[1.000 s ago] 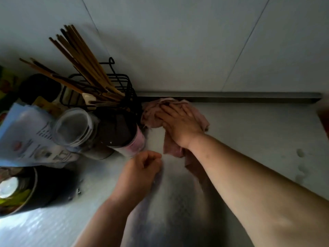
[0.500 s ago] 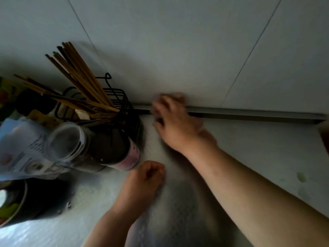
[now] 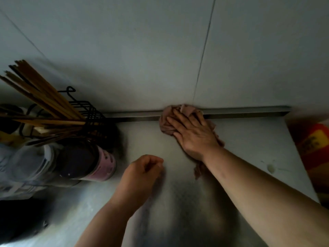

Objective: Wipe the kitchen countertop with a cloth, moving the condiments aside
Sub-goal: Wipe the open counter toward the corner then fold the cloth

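Observation:
My right hand (image 3: 193,134) presses flat on a bunched pink cloth (image 3: 166,122) at the back of the grey countertop (image 3: 249,150), against the metal strip under the wall. The cloth's tail trails under my wrist. My left hand (image 3: 144,171) rests on the counter as a loose fist, holding nothing, just right of the condiment jars. A dark jar with a pink label (image 3: 89,163) and a clear-lidded jar (image 3: 32,163) stand crowded at the left.
A black wire rack (image 3: 85,111) full of wooden chopsticks (image 3: 41,97) stands at back left. A paper packet (image 3: 10,186) lies at the far left edge. A red and yellow package (image 3: 315,148) sits at the right. A small wet spot (image 3: 270,168) marks the counter.
My right hand has slid the cloth to the right along the back strip, away from the rack. The left fist has stayed near the jars.

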The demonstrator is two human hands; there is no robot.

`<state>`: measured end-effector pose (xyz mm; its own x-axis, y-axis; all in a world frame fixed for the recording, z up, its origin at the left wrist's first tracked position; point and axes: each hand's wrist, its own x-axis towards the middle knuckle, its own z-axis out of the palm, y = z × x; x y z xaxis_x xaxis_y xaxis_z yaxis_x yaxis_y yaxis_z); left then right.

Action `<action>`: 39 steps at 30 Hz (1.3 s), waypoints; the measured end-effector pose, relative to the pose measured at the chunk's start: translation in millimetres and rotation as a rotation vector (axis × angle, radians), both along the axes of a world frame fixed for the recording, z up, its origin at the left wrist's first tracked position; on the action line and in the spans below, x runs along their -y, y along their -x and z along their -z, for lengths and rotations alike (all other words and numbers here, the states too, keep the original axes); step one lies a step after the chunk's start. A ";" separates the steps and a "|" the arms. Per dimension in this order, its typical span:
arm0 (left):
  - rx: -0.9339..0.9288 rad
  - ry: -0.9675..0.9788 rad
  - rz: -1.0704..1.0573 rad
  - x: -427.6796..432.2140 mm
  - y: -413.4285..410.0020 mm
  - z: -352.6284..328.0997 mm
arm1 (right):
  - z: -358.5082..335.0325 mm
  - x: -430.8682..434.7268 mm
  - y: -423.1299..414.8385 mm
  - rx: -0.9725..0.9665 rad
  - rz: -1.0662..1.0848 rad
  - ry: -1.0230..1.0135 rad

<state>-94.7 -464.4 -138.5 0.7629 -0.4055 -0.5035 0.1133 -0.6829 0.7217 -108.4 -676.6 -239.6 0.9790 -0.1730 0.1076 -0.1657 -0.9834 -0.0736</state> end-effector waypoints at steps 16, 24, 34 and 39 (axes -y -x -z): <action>-0.025 0.025 0.151 58.3 44.5 -14.3 | -14.8 97.5 120.4 -0.219 0.611 -0.122; -0.037 0.023 0.161 73.5 65.0 -12.1 | -18.1 128.4 158.2 -0.239 0.863 -0.227; -0.014 0.038 0.185 73.3 80.5 -12.7 | -13.7 113.8 212.6 -0.005 1.034 -0.327; -0.022 0.066 0.202 61.2 86.0 -17.6 | -10.9 82.8 243.1 0.007 1.010 -0.265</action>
